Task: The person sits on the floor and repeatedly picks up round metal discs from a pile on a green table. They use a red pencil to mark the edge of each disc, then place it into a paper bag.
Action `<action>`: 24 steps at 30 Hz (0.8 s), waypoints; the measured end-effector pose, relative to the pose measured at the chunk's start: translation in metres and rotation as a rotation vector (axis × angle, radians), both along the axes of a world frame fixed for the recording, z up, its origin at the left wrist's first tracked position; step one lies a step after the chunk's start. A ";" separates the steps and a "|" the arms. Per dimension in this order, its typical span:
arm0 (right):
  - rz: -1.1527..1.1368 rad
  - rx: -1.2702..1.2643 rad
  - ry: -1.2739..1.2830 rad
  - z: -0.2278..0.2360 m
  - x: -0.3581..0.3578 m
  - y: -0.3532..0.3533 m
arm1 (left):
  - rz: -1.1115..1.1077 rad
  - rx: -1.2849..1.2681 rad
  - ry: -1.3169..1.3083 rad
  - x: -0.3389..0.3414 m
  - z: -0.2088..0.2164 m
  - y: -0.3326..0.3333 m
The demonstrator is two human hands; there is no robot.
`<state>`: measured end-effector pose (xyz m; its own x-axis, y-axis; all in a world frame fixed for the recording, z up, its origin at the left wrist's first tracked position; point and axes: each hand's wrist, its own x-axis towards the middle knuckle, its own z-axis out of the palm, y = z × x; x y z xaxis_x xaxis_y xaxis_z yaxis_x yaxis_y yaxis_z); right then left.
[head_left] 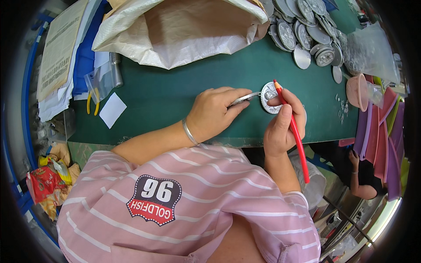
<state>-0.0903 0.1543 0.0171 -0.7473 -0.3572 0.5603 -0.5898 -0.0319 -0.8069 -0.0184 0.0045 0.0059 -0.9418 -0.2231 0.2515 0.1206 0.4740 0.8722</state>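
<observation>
My left hand [215,109] is closed, its thumb and fingers pinching a silver medal [244,98] seen nearly edge-on. Beside it, close to touching at the rim, is a second round silver medal [266,91] with a raised pattern, its face turned up. My right hand [286,127] is closed round a long red pencil [301,151], whose sharpened tip points up and away from me. A finger of that hand lies across the second medal; whether it also grips the medal cannot be told.
A white woven sack [188,55] gapes at the back of the green table [162,87]. Many silver medals [302,57] are heaped back right, near small metal rings [341,107], a pink cup [357,92] and coloured ribbons [381,136]. Yellow-handled pliers [93,103] lie left. Another person [364,175] is at right.
</observation>
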 end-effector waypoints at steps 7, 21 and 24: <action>-0.062 -0.015 -0.006 0.014 0.010 -0.003 | 0.039 0.055 0.035 0.000 0.001 -0.001; 0.062 -0.001 0.027 0.009 0.000 -0.001 | 0.040 0.095 -0.004 0.000 -0.004 0.001; 0.064 0.022 0.048 0.008 0.002 -0.004 | 0.023 -0.016 0.083 -0.001 -0.007 0.001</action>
